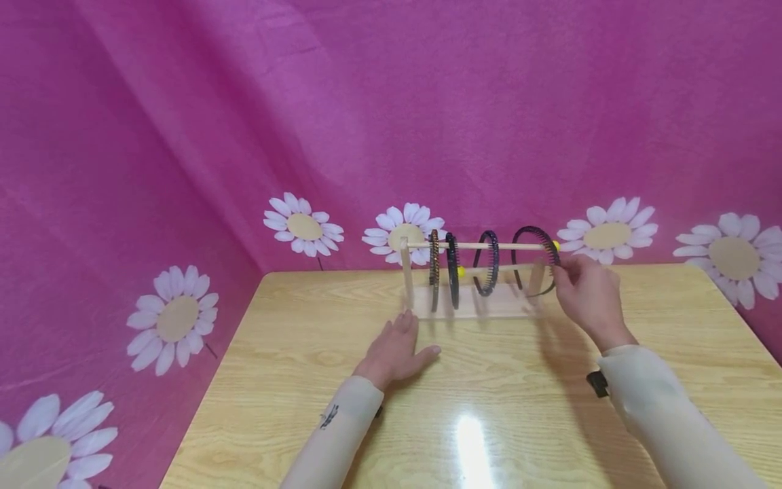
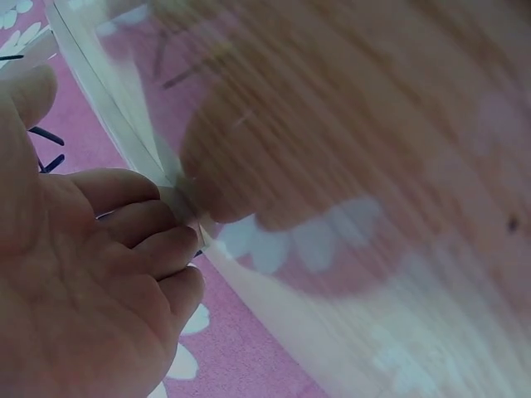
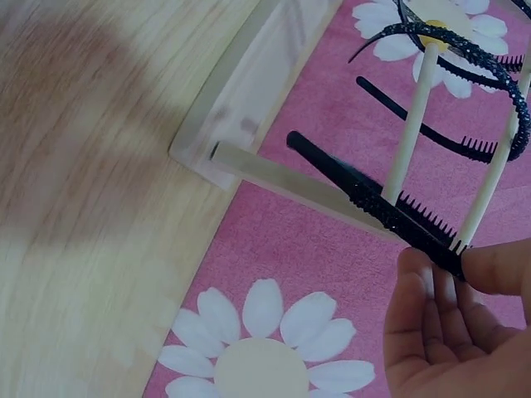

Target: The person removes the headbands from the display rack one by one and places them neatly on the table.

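A wooden rack with two horizontal rods stands on a pale base (image 1: 489, 310) near the table's back edge. At its right end, my right hand (image 1: 589, 299) pinches a black toothed headband (image 3: 365, 196) between thumb and fingers; the band loops round the upper rod's end. Three more headbands hang further left: a brownish beaded one (image 1: 434, 272), a black one (image 1: 453, 275) and a dark glittery one (image 1: 492, 265). My left hand (image 1: 394, 353) lies with fingers extended, fingertips right at the base's front left corner. In the left wrist view its palm (image 2: 91, 290) shows.
The wood-grain table (image 1: 293, 380) extends in front of the rack. Behind and at the left hangs a magenta cloth (image 1: 489, 122) printed with white daisies. Yellow tips (image 1: 461, 272) mark the rod ends, and the rack's left upright (image 1: 406, 272) stands beyond my left fingertips.
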A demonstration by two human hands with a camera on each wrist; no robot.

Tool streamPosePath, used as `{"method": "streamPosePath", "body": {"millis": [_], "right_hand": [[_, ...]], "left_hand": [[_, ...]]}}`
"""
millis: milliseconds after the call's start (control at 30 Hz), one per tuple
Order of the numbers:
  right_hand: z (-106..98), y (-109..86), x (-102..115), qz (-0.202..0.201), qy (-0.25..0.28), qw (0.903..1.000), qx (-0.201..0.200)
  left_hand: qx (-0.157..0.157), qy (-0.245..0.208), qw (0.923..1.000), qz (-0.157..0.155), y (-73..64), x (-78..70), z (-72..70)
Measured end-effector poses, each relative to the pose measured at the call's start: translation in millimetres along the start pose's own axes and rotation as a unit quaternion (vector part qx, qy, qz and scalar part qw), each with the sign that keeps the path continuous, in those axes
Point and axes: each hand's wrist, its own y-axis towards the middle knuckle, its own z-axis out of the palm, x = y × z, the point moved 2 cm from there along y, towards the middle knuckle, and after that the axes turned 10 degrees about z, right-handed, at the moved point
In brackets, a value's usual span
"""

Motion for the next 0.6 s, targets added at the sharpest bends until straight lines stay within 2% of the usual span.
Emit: {"method": "streamPosePath", "body": {"millis": [467,600], "right_hand": [[-9.4,8.1,6.3,0.016,0.003,0.9997,0.017],[-12.6,9.6,8.5,0.014,0.008,0.9999,-0.006]], "left_hand": [[0.001,-0.010,0.9999,-0.009,1.9,3.4,0.7],[-0.002,-0.011,0.9999,-0.011,2.1,4.0,2.1]]}}
